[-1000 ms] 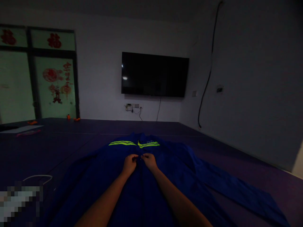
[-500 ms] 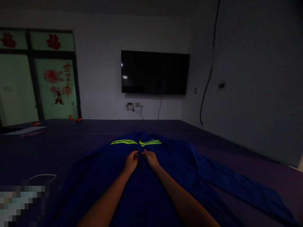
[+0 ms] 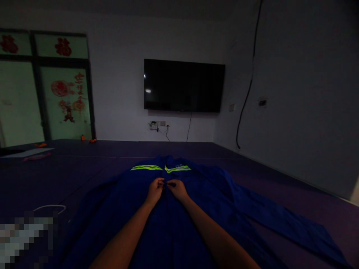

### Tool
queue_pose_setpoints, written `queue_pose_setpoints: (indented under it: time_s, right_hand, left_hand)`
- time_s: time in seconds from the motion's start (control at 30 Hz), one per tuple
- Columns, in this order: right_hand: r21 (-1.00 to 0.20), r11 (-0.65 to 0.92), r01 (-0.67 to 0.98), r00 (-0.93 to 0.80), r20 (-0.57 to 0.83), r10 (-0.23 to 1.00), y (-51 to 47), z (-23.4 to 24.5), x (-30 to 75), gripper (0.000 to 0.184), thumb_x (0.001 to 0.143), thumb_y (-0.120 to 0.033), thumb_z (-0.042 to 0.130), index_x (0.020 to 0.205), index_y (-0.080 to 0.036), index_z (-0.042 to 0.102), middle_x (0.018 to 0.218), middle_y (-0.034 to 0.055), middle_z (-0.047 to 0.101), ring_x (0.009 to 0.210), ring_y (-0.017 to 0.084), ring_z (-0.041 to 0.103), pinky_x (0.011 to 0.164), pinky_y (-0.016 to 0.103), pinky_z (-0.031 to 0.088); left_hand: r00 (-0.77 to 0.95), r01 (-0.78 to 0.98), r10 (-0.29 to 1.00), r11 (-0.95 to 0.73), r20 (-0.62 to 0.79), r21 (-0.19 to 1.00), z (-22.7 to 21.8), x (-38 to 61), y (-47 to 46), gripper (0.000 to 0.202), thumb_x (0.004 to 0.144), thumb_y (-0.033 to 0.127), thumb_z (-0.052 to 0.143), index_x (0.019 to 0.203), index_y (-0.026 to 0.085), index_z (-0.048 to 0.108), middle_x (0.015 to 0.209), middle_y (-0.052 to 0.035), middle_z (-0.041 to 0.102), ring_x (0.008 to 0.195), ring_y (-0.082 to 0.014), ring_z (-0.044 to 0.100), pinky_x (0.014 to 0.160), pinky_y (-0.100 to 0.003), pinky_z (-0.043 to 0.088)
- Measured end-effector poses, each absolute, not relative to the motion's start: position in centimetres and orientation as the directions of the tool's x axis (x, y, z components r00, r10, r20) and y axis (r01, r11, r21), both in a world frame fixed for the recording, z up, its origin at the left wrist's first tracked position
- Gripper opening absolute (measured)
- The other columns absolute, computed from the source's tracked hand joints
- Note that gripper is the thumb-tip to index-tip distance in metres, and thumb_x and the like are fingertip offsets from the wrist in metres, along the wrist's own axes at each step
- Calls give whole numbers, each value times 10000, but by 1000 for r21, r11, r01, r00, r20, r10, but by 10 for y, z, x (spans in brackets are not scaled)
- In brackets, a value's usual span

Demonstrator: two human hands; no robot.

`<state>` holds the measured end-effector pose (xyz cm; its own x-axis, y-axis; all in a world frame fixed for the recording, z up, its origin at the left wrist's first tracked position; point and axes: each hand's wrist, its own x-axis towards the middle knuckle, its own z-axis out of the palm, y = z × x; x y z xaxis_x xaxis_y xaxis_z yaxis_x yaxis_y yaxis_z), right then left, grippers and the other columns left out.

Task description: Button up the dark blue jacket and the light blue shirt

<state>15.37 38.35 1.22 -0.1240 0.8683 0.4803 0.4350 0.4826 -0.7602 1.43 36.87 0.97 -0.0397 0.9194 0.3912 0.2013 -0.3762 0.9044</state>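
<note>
A blue work jacket (image 3: pixel 202 190) with yellow-green reflective strips across the chest lies spread out, its collar at the far end. One sleeve (image 3: pixel 286 216) stretches out to the right. My left hand (image 3: pixel 155 190) pinches the front edge of the jacket just below the strips. Close beside it, my right hand (image 3: pixel 177 189) is closed on the opposite front edge, the fingertips of both hands nearly meeting. Whatever small fastening lies between the fingers is too dark to make out.
The jacket rests on a dark purple surface (image 3: pixel 92 158). A white looped cord (image 3: pixel 50 206) lies at the left, near a blurred-out patch. Small orange objects (image 3: pixel 92 141) sit by the glass door (image 3: pixel 67 97). A television (image 3: pixel 184 86) hangs on the far wall.
My right hand's fingers have curled in tighter and come slightly closer to my left fingertips. The jacket lies as before.
</note>
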Motion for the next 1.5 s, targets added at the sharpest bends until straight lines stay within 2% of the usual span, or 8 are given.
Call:
queue_pose_setpoints:
  time_s: [0.17, 0.37, 0.53, 0.67, 0.87, 1.1, 1.3, 1.5]
  right_hand:
    - [-738, 490, 463, -130, 491, 862, 383, 13, 154, 162, 684, -149, 575, 787, -184, 694, 829, 37, 699, 810, 175, 643, 765, 289, 488]
    - [-711, 493, 501, -134, 499, 856, 382, 14, 153, 131, 686, -130, 556, 677, -188, 673, 743, 21, 688, 764, 165, 637, 726, 266, 485]
    - [-682, 503, 530, -153, 507, 848, 380, 15, 153, 146, 683, -107, 549, 675, -189, 669, 751, 18, 682, 768, 160, 631, 736, 261, 473]
    - [-657, 509, 556, -167, 512, 843, 378, 16, 153, 105, 670, -130, 588, 690, -192, 670, 769, 20, 677, 782, 167, 624, 731, 263, 467]
    - [-626, 504, 595, -176, 511, 842, 378, 15, 152, 63, 654, -147, 625, 683, -193, 657, 766, 16, 665, 770, 169, 614, 713, 263, 454]
    - [-607, 498, 619, -173, 514, 840, 380, 14, 152, 64, 695, -143, 588, 704, -178, 641, 766, 30, 661, 779, 174, 610, 725, 266, 442]
    - [-605, 510, 612, -185, 517, 836, 380, 14, 152, 48, 670, -163, 615, 706, -174, 644, 781, 36, 666, 772, 180, 617, 714, 267, 451]
    - [-602, 524, 603, -194, 526, 828, 380, 15, 153, 185, 635, -58, 549, 721, -180, 659, 798, 24, 677, 785, 166, 623, 720, 250, 459]
  left_hand:
    - [-14, 203, 913, -398, 409, 895, 12, 15, 367, 380, 678, 45, 428, 1016, 146, 569, 795, -13, 608, 689, -94, 576, 681, -221, 463]
    - [-23, 215, 903, -414, 428, 885, 12, 14, 367, 369, 673, 55, 438, 1004, 139, 578, 786, -17, 615, 732, -109, 577, 728, -239, 449]
    - [-31, 219, 902, -414, 430, 884, 12, 14, 366, 328, 690, 76, 444, 985, 137, 575, 741, -9, 611, 694, -105, 573, 691, -229, 445]
    - [-48, 224, 902, -409, 429, 885, 13, 14, 364, 267, 726, 154, 466, 968, 141, 580, 692, -1, 606, 657, -109, 570, 648, -222, 436]
    - [-48, 231, 906, -400, 421, 887, 15, 15, 361, 288, 724, 183, 472, 987, 142, 584, 616, 18, 591, 569, -104, 545, 590, -220, 413]
    - [-50, 252, 906, -397, 421, 883, 16, 16, 361, 317, 703, 131, 476, 997, 146, 592, 747, -18, 644, 710, -121, 599, 689, -239, 444]
    - [-60, 274, 907, -386, 416, 881, 14, 15, 363, 345, 692, 77, 453, 1004, 136, 589, 766, -30, 645, 748, -125, 609, 729, -252, 453]
    - [-82, 294, 905, -377, 416, 878, 15, 14, 361, 362, 685, 39, 432, 994, 140, 591, 810, -41, 645, 780, -125, 607, 733, -248, 453]
